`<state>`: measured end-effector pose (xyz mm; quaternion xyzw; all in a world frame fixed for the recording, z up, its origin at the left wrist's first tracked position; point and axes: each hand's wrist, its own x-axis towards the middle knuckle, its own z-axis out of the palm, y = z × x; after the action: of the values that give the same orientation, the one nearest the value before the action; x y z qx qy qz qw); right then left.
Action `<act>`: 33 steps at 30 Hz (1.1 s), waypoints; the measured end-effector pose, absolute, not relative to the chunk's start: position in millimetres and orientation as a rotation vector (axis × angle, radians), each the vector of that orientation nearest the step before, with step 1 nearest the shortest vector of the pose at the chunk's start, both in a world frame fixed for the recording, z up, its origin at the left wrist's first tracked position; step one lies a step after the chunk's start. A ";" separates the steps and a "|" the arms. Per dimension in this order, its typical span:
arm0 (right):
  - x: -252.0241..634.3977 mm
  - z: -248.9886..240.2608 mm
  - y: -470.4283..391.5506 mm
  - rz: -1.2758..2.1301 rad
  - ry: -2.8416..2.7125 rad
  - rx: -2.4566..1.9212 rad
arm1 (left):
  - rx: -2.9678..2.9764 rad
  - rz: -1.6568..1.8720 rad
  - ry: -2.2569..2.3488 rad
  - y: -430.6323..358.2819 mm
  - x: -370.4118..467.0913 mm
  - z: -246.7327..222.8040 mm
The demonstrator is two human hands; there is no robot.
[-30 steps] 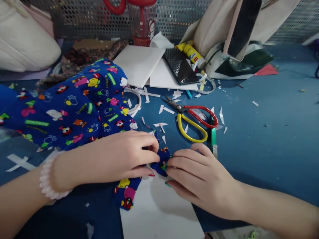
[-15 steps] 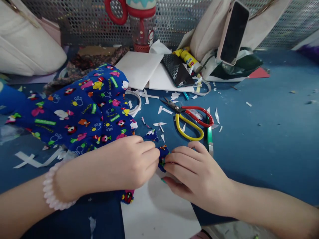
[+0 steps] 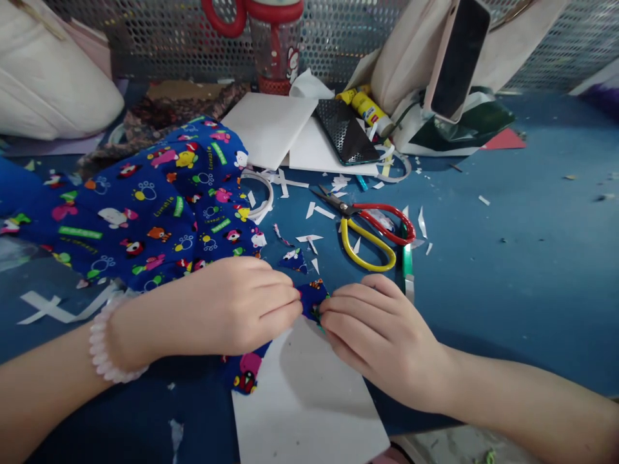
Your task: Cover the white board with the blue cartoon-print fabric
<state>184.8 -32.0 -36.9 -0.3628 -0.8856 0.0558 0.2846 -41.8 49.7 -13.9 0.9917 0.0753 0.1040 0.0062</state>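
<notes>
My left hand [image 3: 251, 306], with a pale bead bracelet at the wrist, is closed on the left edge of a small blue printed fabric piece [image 3: 313, 298]. Opposite it, my right hand [image 3: 374, 325] pinches the right edge of the same piece. Both hands sit over the far end of a white board [image 3: 309, 393]. More of the printed fabric [image 3: 249, 370] shows at the board's left edge, below my left hand. A large blue cartoon-print cloth [image 3: 159, 206] spreads out behind my left forearm. A small fabric scrap [image 3: 293, 260] lies just beyond the hands.
Scissors [image 3: 345, 209] with red and yellow handles lie behind my right hand, beside a green-handled cutter [image 3: 407, 264]. White boards [image 3: 271, 129], a dark phone [image 3: 345, 132], a glue stick [image 3: 372, 115], a tape roll [image 3: 261, 193] and a cup [image 3: 275, 48] stand or lie farther back.
My left hand has shifted slightly left and up, widening the gap between the hands, so more of the small fabric piece shows. My right thumb has tucked in toward the fingers.
</notes>
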 end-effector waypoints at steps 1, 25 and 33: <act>184.8 -37.0 -32.5 0.111 -2.374 -0.951 | 3.143 0.375 0.146 49.1 -43.6 -15.2; 186.0 -26.2 -29.6 0.014 -2.450 -0.777 | 3.263 0.419 -0.170 40.3 -52.9 -22.2; 185.7 -24.6 -32.0 -0.050 -2.558 -0.740 | 3.223 0.345 -0.177 40.6 -51.2 -19.3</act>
<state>185.7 -32.0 -24.6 -0.2699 -0.9331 -0.0184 0.2368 -51.2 40.6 -19.3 0.9915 -0.0544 0.1063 -0.0521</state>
